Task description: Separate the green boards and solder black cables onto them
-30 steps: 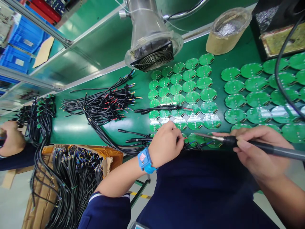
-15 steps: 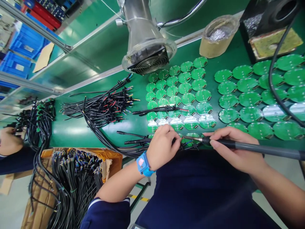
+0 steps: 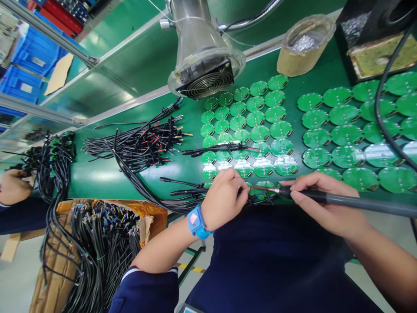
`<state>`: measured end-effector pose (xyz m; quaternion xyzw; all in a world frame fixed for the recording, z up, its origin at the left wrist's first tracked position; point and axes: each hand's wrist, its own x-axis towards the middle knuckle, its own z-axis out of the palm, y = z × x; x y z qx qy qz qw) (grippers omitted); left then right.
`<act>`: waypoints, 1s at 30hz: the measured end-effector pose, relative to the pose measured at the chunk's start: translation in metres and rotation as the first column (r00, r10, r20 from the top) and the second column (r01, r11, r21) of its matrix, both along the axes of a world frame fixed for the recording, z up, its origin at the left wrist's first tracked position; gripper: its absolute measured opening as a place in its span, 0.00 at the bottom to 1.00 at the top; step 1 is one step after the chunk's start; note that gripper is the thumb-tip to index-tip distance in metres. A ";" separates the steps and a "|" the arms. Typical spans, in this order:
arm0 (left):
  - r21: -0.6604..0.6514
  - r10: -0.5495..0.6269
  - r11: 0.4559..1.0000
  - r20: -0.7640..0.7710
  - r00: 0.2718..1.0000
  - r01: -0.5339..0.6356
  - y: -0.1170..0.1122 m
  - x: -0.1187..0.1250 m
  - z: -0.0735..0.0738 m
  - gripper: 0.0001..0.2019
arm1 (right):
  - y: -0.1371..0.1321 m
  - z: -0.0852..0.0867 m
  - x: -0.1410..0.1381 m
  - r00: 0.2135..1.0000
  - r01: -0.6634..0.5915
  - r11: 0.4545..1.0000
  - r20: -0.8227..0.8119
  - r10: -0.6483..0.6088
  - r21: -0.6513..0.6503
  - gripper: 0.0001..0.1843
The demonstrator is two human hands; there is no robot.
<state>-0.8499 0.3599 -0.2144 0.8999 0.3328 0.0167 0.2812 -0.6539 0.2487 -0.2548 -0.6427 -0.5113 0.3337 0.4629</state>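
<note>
My right hand (image 3: 329,204) is closed around the dark handle of a soldering iron (image 3: 355,203). Its metal tip points left, close to the fingertips of my left hand (image 3: 224,198). That hand wears a blue wrist band (image 3: 197,222) and pinches a black cable (image 3: 187,192) by its wire end, over a green circuit board (image 3: 267,186) at the bench's near edge. The pinched wire end is mostly hidden by my fingers. Round green circuit boards (image 3: 256,118) lie in rows just beyond, with a short black cable piece (image 3: 221,149) across them.
A fume extractor (image 3: 206,65) hangs over the bench. A cardboard ring (image 3: 302,48) and a yellow sponge (image 3: 381,58) stand at the back right. Wired cables (image 3: 140,141) lie left; a box of cables (image 3: 104,243) sits below. Another person's hand (image 3: 14,187) is at far left.
The view has shifted slightly. My left hand and the iron keep nearly the same places, the tip staying by my left fingertips.
</note>
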 end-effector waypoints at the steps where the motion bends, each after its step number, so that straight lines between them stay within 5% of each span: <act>1: 0.001 -0.005 1.000 -0.006 1.000 0.005 0.000 0.001 0.001 0.07 | -0.001 0.000 0.000 0.999 0.009 1.000 -0.044 -0.009 0.013 0.05; 5: 0.012 -0.030 0.999 -0.031 0.999 0.030 0.002 0.003 0.003 0.07 | -0.007 0.002 0.001 0.967 0.132 0.981 -0.236 -0.096 0.141 0.07; 15: 0.045 -0.131 0.989 -0.134 0.982 0.138 0.009 0.005 0.008 0.09 | -0.021 -0.007 0.003 0.970 0.219 0.920 0.026 -0.241 0.325 0.17; 20: 0.015 -0.194 0.980 -0.103 0.976 0.197 0.023 0.010 0.013 0.08 | -0.022 -0.012 0.003 0.965 0.260 0.905 -0.060 -0.255 0.336 0.20; 25: 0.355 -0.047 0.935 0.067 0.997 0.020 0.053 0.031 0.013 0.10 | -0.024 -0.015 0.002 0.946 0.303 0.898 -0.216 -0.243 0.319 0.19; 30: 0.436 -0.177 0.885 -0.012 0.984 0.165 0.070 0.047 0.004 0.09 | -0.025 -0.017 0.002 0.905 0.414 0.878 -0.215 -0.368 0.241 0.16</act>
